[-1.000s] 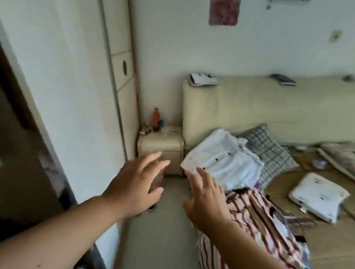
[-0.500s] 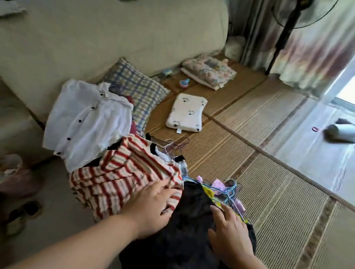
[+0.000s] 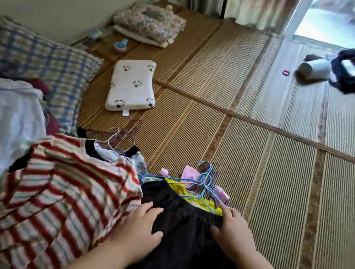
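Pressing the black cloth (image 3: 185, 250) at the bottom middle, left hand (image 3: 139, 230) and right hand (image 3: 233, 235) lie flat, fingers straight, gripping nothing — the cloth's lower end is cut off.

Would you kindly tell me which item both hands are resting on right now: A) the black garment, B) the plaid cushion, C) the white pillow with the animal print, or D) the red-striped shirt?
A: the left hand and the right hand both lie with fingers spread on the black garment, while the red-striped shirt sits just to its left.
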Demonstrator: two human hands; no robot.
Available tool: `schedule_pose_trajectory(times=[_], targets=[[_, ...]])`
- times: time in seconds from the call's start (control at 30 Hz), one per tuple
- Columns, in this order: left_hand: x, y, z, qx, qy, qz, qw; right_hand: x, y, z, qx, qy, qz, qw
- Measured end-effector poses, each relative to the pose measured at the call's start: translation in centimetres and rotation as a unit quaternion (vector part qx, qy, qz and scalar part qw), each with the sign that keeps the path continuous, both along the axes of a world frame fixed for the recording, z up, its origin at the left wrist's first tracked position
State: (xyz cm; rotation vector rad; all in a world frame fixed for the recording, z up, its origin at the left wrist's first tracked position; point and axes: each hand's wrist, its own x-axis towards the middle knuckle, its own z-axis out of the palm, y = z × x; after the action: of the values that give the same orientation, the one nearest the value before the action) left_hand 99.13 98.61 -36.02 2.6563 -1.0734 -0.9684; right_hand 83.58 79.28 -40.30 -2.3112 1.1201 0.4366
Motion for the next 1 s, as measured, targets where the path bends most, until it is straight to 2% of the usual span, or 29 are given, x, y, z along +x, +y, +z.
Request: schedule_pose_trajectory(times=[0.27, 0.37, 0.43, 0.57, 0.67, 0.87, 1.0], targets=[[2.2, -6.4, -11.0, 0.026, 0.015, -0.029, 0.999, 3.1, -4.2, -9.2, -0.009, 0.013, -0.047, 0.999], [1.9, -6.5, -13.4, 0.059, 0.02, -0.049, 0.997, 3.7, -5.4, -11.2, -0.002, 0.049, -0.087, 0.995], [1.6, -6.2, -14.1, 0.061, 0.011, -0.053, 0.997, 3.9, -5.9, -11.8, -0.01, 0.042, -0.087, 0.995], [1.5, -6.3, -13.5, 0.055, 0.021, -0.034, 0.998, 3.8, -7.0, -11.1, 0.107, 0.025, -0.116, 0.987], [1.2, -7.1, -11.7, 0.03, 0.039, 0.0, 0.999, 3.1, -7.6, -9.2, 0.159, -0.005, -0.111, 0.981], [-1.3, -8.9, -7.3, -0.091, 0.019, -0.004, 0.996, 1.8, -6.2, -4.5, 0.296, -0.057, -0.124, 0.945], [-3.1, -10.5, -5.0, -0.17, 0.012, 0.049, 0.984, 0.9, -4.6, -2.5, 0.32, -0.084, -0.123, 0.936]])
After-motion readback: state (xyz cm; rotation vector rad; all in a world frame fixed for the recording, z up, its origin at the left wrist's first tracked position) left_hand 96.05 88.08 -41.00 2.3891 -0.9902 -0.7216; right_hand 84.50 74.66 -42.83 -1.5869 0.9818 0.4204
